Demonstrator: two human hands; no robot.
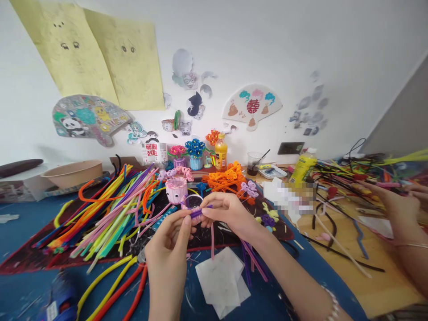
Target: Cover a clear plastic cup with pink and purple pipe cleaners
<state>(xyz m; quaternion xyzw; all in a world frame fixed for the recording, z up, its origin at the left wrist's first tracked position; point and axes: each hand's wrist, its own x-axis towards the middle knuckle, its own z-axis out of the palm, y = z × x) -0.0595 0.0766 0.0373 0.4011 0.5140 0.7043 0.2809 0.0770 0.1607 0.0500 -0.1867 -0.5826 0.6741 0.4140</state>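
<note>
My left hand (pixel 169 243) and my right hand (pixel 225 211) meet in the middle of the view, both pinching a short purple pipe cleaner piece (pixel 199 211). A pink pipe cleaner (pixel 211 240) hangs straight down from between the fingers. Just behind the hands stands a small pink woven pipe-cleaner pot (pixel 176 188) and a clear round ring (pixel 192 200). White paper squares (pixel 222 281) lie on the blue table below my hands.
A big spread of coloured pipe cleaners (pixel 103 209) lies at left on a dark mat. Orange pieces (pixel 225 178), flower pots (pixel 187 154), an orange bottle (pixel 221 154) and a yellow bottle (pixel 302 167) stand behind. Another person's arm (pixel 401 223) reaches over the wooden table at right.
</note>
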